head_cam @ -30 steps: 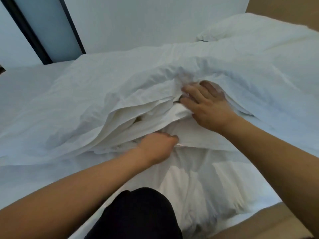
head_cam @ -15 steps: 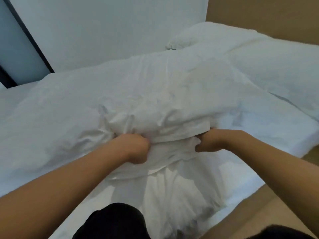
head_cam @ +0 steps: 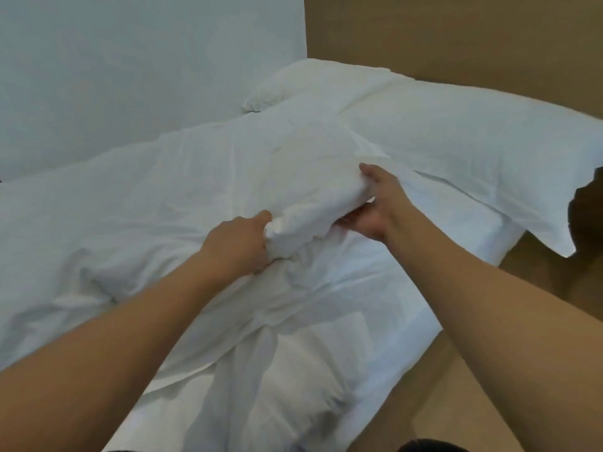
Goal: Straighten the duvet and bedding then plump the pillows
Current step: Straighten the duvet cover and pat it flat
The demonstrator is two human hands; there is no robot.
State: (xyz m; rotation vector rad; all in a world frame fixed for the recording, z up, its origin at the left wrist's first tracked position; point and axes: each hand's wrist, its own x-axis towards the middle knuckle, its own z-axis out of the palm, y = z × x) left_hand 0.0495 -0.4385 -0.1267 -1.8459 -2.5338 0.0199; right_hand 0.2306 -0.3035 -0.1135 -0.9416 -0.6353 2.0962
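A crumpled white duvet (head_cam: 163,197) covers the bed from the left to the middle. My left hand (head_cam: 238,244) grips a bunched fold of its near edge. My right hand (head_cam: 378,203) holds the same fold from the right, thumb on top and fingers underneath. A white pillow (head_cam: 473,151) lies at the head of the bed on the right, and a second pillow (head_cam: 313,79) sits behind it near the wall. The white bottom sheet (head_cam: 368,308) shows below the lifted edge.
A brown headboard wall (head_cam: 456,34) rises behind the pillows, and a white wall (head_cam: 130,66) runs along the far side of the bed. Brown floor (head_cam: 440,386) lies beside the bed at lower right. Loose white bedding (head_cam: 287,396) hangs over the near edge.
Both hands have carried the gathered duvet edge up the bed toward the pillows. My right hand has shifted from a fist to a grip with the thumb on top. The view has turned right.
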